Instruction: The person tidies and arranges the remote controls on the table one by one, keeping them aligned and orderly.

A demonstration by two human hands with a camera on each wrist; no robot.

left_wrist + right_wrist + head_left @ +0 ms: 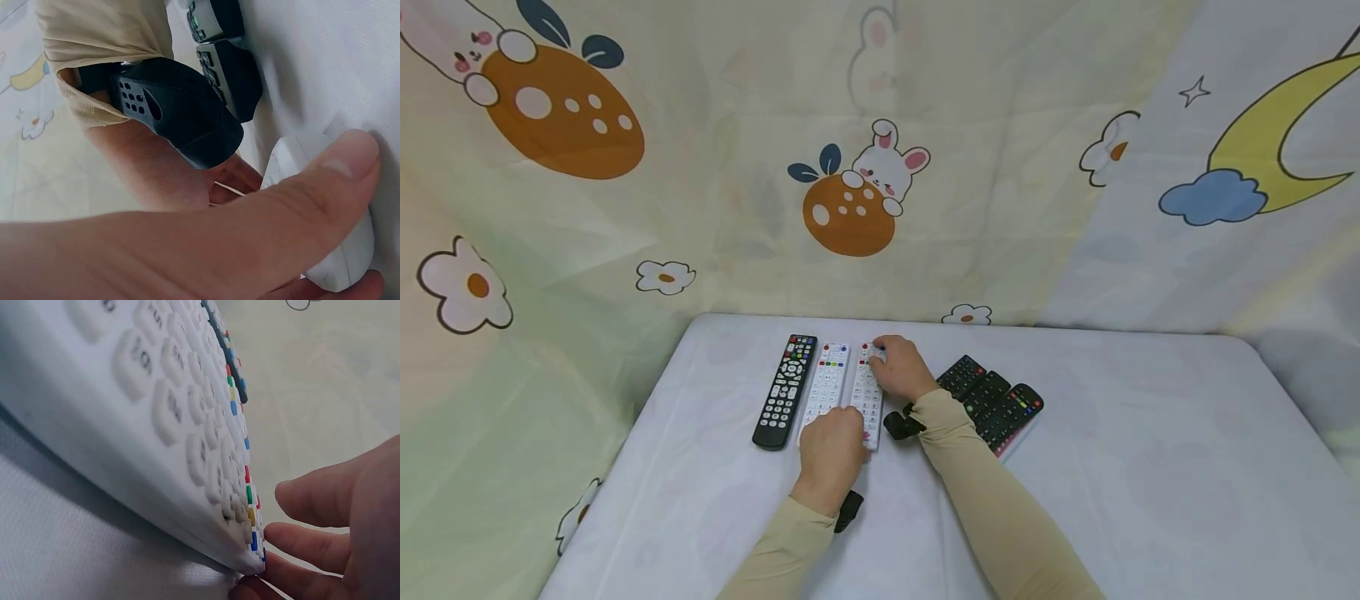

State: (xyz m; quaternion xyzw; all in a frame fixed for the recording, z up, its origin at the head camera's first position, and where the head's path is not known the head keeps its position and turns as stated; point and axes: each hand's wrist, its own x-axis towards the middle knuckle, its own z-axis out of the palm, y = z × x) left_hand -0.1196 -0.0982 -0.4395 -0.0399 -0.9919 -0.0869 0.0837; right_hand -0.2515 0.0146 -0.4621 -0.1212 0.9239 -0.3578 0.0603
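Both hands are at the rightmost of two white remote controls [867, 392], which lies face up with its long side pointing away from me. My left hand [832, 450] grips its near end. In the left wrist view the thumb [325, 181] lies along one side, with a fingertip at the other. At the far end is my right hand [904, 368], its fingertips against the end. The right thumb [312, 495] stands off from the buttons. Directly left lies the other white remote [829, 375], then a black remote [785, 392], all roughly side by side.
Right of my right wrist, several black remotes [988, 393] lie slanted close together, partly hidden by the arm. A whitish edge [1018, 440] shows under the nearest one. The white-covered table [1150, 467] meets a printed cloth backdrop [737, 208] behind.
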